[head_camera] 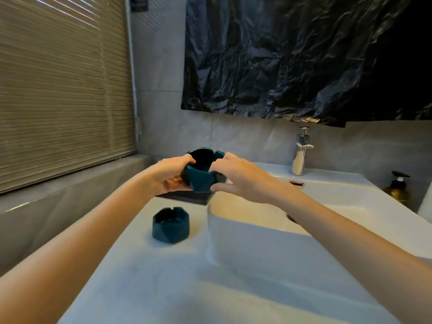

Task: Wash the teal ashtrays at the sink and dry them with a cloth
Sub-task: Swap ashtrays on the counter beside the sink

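A teal ashtray [200, 177] is held in the air over the counter, left of the sink basin [245, 220]. My left hand [169, 175] grips its left side, thumb over the rim and fingers underneath. My right hand [240, 178] holds its right side, fingers curled over the rim and thumb at the base. Another teal ashtray [170, 225] stands upright on the white counter, nearer to me. Something dark [187, 198] lies on the counter under the held ashtray, mostly hidden; I cannot tell what it is.
A chrome tap [300, 153] stands behind the basin. An amber pump bottle [397, 188] is at the far right. Black plastic sheeting [292, 54] hangs on the wall above. Slatted blinds [63, 85] and a grey ledge [70, 197] are to the left.
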